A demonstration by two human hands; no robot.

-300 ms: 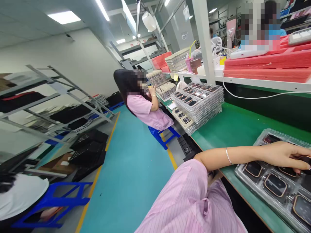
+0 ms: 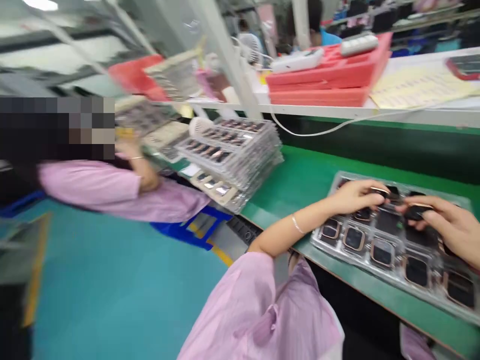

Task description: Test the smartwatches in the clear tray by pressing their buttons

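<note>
Green bench [image 2: 300, 180] runs from the far left to past the right border of view; its front edge slants down beside the wearer's lap. White shelf [image 2: 431, 57] above its back edge. Seated at the bench's left end: a co-worker in a pink top [image 2: 90, 182], one bent arm raised; motion blur hides what that hand is doing. Blue stool [image 2: 187, 237] below.

Stack of clear trays [image 2: 251, 165] on the left part of the bench, filled with small dark pieces on top. Single clear tray [image 2: 356, 260] lies flat on the right part, its long near side by the bench's front edge. On the shelf, close to its front edge: red foam [image 2: 318, 82]; a phone [image 2: 465, 67] further right, near the view's border.

Right hand [image 2: 448, 220] — grasping, thumb and fingers around a dark watch [image 2: 416, 211], edge-on, above the tray's middle. Left hand [image 2: 350, 197] — grasping as well, thumb and fingertips on another watch [image 2: 379, 191], tilted, above the tray's back half. The two pieces are near each other, apart. More watches sit face up in the tray's near row [image 2: 382, 251]. Silver bracelet [image 2: 298, 224] on the left wrist. Smallest item: a green mark [image 2: 399, 225] between the hands, too small to identify.
</note>
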